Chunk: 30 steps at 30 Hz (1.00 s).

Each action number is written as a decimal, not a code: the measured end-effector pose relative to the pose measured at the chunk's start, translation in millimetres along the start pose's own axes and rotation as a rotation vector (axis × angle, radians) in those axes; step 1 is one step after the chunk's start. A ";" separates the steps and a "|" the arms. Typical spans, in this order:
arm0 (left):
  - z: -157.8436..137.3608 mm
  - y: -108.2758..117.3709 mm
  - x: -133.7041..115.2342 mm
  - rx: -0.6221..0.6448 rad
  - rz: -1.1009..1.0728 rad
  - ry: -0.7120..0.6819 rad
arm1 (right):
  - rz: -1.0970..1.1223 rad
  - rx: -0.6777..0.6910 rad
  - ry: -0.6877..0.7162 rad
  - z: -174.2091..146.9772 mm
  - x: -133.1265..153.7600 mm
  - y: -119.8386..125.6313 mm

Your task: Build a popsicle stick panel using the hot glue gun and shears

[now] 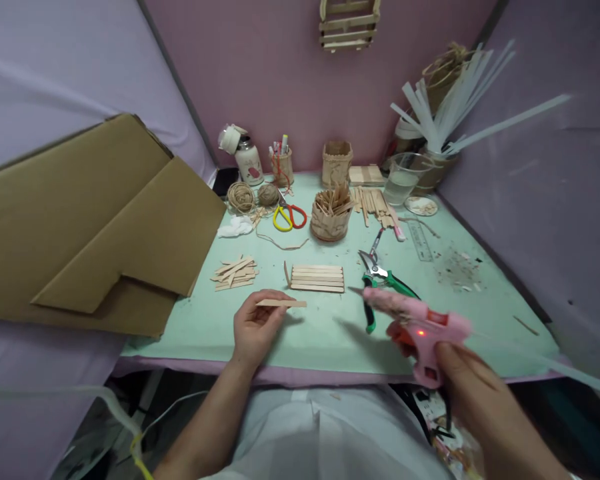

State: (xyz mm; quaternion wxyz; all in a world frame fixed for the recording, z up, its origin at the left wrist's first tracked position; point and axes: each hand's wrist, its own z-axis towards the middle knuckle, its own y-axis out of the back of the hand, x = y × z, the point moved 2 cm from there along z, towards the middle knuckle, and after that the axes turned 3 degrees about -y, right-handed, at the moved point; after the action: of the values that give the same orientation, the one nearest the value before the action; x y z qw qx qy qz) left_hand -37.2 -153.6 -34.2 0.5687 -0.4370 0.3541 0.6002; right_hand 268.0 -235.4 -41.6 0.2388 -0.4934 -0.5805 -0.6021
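I find my left hand (pixel 254 328) pinching one wooden craft stick (pixel 281 303) by its near end between thumb and fingertips, holding it level just above the mint-green table cover (pixel 330 333), short of the glued stick panel (pixel 317 278). My right hand (pixel 473 387) is clenched round the grip of a pink glue gun (pixel 420 327), whose indicator glows red and whose nozzle points left toward the stick but remains well apart from it; the gun is motion-blurred. In my judgement the step is gluing the stick: the nozzle should be brought close over the flat face, a thin bead run along the free length, and the fingers kept at the very end, clear of hot glue. The green-handled cutters (pixel 385 283) lie directly beneath the gun's path and could catch a drip. Surface: a loose pile of sticks (pixel 235 272) lies left of the panel, a woven holder full of sticks (pixel 331 213) behind it, yellow-and-red scissors (pixel 290 217) and twine balls (pixel 241 197) further back, and a glass of water (pixel 403 179) at the rear right. Room: folded cardboard (pixel 90 220) leans at the left; pink and lilac fabric walls enclose the bench.
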 end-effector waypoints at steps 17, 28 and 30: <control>-0.1 0.8 -1.8 0.075 -0.137 -0.036 | 0.123 0.205 -0.138 -3.0 18.6 -44.6; 0.0 -0.5 -2.5 0.070 -0.145 -0.044 | 0.122 0.203 -0.105 -2.3 19.2 -47.6; 0.0 -0.2 -2.7 0.071 -0.146 -0.045 | 0.125 0.235 -0.097 -3.8 23.9 -48.2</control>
State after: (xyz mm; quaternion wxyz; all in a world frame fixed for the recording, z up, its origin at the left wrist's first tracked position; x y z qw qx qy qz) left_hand -37.1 -154.6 -31.7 0.6340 -0.4276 0.3292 0.5539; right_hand 215.9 -222.0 -42.5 0.3037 -0.5258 -0.6260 -0.4893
